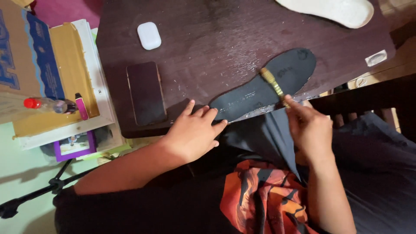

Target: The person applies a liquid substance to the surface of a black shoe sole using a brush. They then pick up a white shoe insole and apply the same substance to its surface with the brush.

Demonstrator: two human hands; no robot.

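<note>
Left hand: I am seeing my left hand (195, 132) lying palm down at the near edge of the dark brown wooden table (225, 39), fingers spread wide and gripping nothing; the fingertips are touching the heel end of the flat black foam shoe insole (264, 86).
Right hand: my right hand (310, 128) is pinching the near end of a small brush with a ribbed gold-coloured handle (273, 83) between thumb and fingers, closed tightly on it.
Insole: it is lying flat at the table's near edge, running diagonally, toe end pointing away and to the right.
Brush: it is resting across the insole's middle, slightly blurred, so I cannot tell its bristles.
Beyond: a dark rectangular phone (146, 92) is lying left of my left hand, a white rounded earbud case (149, 35) farther back, and a pale cream insole (333, 11) at the far right edge.
Left side: a clear bottle with a red cap (43, 104) is lying on stacked cardboard boxes (65, 65).
</note>
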